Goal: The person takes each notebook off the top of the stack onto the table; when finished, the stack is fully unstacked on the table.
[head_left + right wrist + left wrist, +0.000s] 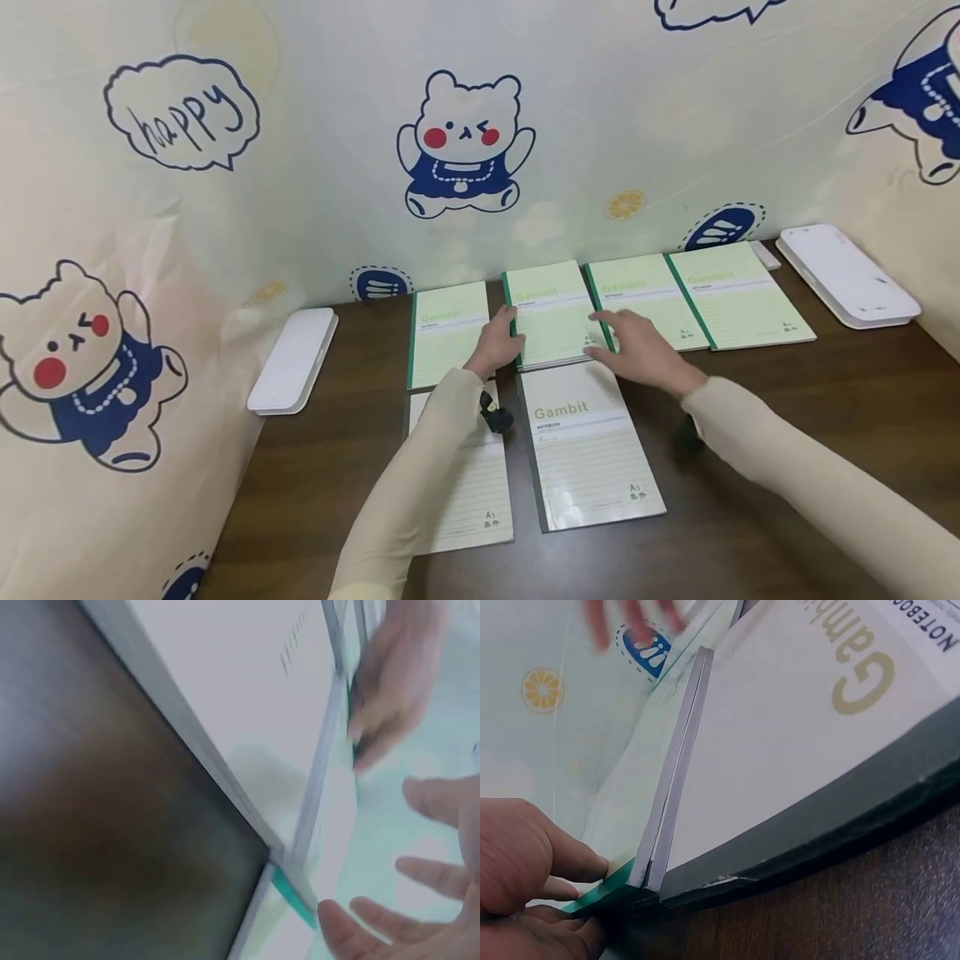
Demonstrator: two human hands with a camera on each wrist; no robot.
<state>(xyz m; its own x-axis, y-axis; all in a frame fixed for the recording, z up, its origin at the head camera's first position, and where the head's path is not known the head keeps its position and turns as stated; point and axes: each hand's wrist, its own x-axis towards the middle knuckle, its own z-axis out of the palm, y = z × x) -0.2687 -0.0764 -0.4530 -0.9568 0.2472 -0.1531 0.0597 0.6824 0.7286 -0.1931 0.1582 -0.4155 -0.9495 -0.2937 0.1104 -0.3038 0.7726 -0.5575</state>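
The left hand (pixel 495 340) grips the left, green-spined edge of the middle green notebook (pixel 551 312), which lies in the far row on the brown table (pixel 787 400), its near edge touching the grey-spined Gambit notebook (pixel 588 446) at 6 o'clock. The right hand (pixel 637 350), fingers straight and spread, hovers flat over that notebook's right edge, where the next green notebook (pixel 648 300) at 3 o'clock overlaps it, leaving little free room sideways. The right wrist view is blurred, the left arm covers part of another notebook (pixel 472 492) at 7 o'clock, and bare table lies open toward 4 o'clock.
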